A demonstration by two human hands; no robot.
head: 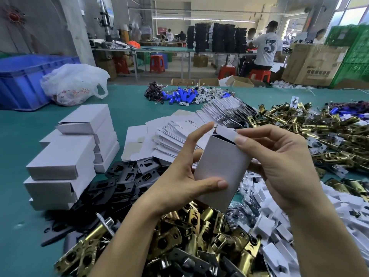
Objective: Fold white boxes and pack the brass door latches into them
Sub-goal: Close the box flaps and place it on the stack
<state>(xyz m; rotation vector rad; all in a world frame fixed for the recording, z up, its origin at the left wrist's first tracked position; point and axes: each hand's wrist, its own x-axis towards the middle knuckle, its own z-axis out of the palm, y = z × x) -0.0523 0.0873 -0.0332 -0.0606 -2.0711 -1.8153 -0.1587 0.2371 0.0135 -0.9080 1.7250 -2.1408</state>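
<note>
I hold a white box upright above the table, its top flap still open. My left hand grips the box's lower left side, thumb across the front. My right hand holds the right side and its thumb presses on the top flap. Brass door latches lie heaped just below the box, and a second pile of latches spreads at the right. Flat unfolded white boxes fan out behind my hands. Whether a latch is inside the held box is hidden.
Folded white boxes are stacked at the left on the green table. Black plates lie beside them, small white packets at the right. Farther back are blue cylinders, a plastic bag, a blue crate and people working.
</note>
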